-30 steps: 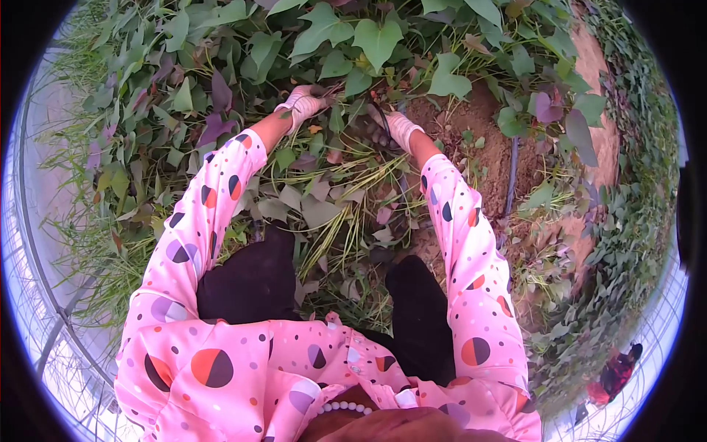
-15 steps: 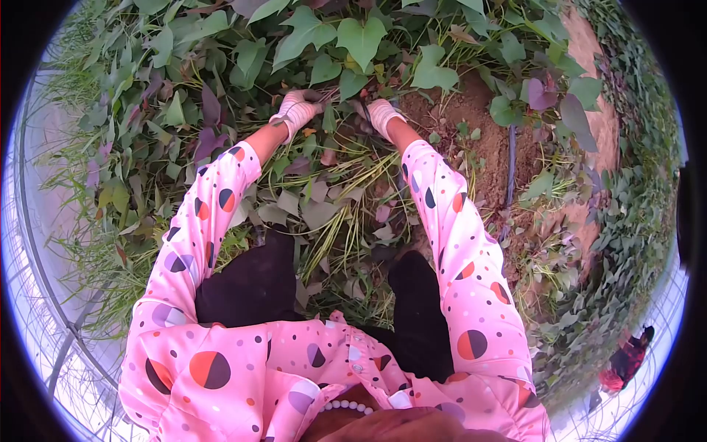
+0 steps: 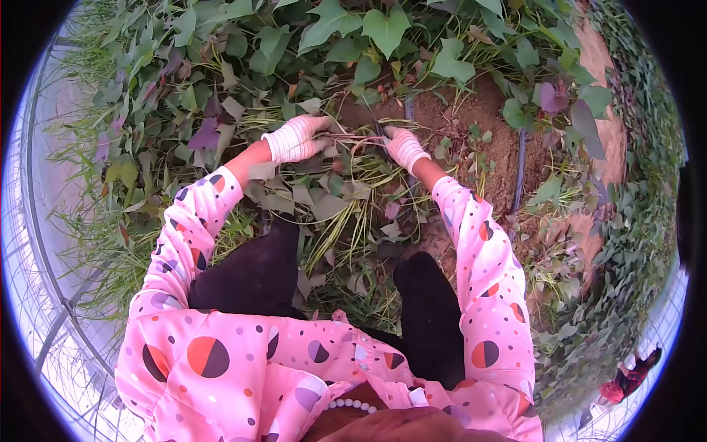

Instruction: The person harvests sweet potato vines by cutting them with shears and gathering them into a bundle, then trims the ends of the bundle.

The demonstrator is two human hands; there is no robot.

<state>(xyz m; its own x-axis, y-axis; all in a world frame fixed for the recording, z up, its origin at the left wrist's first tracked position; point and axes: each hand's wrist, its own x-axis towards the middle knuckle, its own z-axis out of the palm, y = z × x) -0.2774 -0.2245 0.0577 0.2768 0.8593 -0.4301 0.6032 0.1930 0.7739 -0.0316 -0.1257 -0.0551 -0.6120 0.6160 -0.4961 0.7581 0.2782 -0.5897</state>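
My left hand (image 3: 298, 138), in a pale striped glove, is closed on a bundle of reddish vine stems (image 3: 353, 138) stretched toward the right. At the other end of these stems is my right hand (image 3: 403, 147), gloved the same way and with its fingers curled. A thin dark blade-like tool (image 3: 379, 124) shows at the right fingers, crossing the stems; its handle is hidden in the hand. Beneath both hands lie cut yellow-green stems and wilted leaves (image 3: 328, 206). Leafy sweet potato vines (image 3: 387, 29) stand just beyond.
Bare brown soil (image 3: 486, 110) lies to the right, with a dark drip hose (image 3: 520, 169) along it. My dark-trousered knees (image 3: 250, 272) are close below. A plastic-sheet wall with a metal frame (image 3: 55, 295) runs along the left. Another person (image 3: 630, 377) is far off at lower right.
Both hands have drawn back toward me out of the foliage and moved farther apart. The vine stems between them now lie in the open over the cut stems.
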